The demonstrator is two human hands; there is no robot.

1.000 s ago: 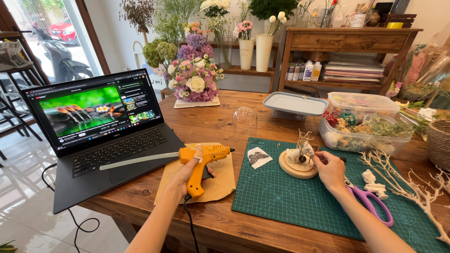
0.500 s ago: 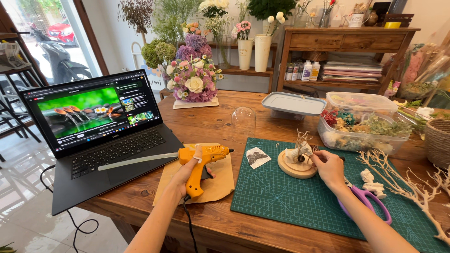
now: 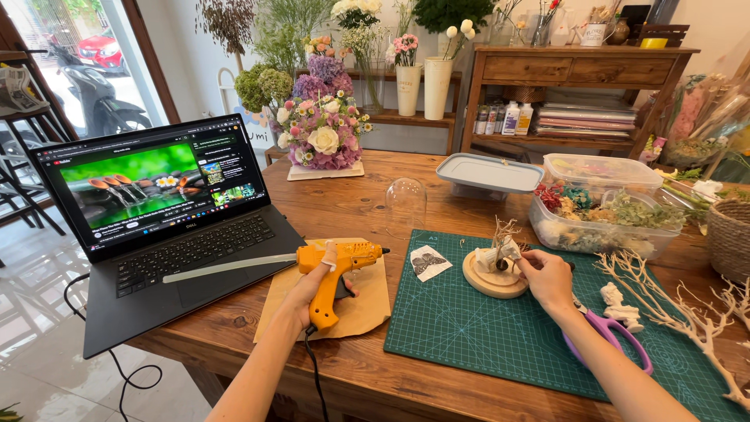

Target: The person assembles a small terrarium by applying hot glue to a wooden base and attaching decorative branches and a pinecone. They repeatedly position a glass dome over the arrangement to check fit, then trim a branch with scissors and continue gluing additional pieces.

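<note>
The left hand [image 3: 312, 291] has its fingers wrapped around the handle of the orange plastic glue gun [image 3: 337, 271], parked over a tan paper sheet [image 3: 367, 305], likely to catch drips. Its barrel runs along the 9-to-3 line, nozzle toward 3 o'clock. At 3 o'clock, the right hand [image 3: 545, 279] pinches a small white piece [image 3: 498, 255] on the round wooden base [image 3: 494, 280], steadying it.

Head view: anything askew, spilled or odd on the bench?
One thing: a long glue stick lies across the open laptop, over its keyboard edge. Otherwise nothing spilled; the left hand holds the glue gun over brown paper.
</note>
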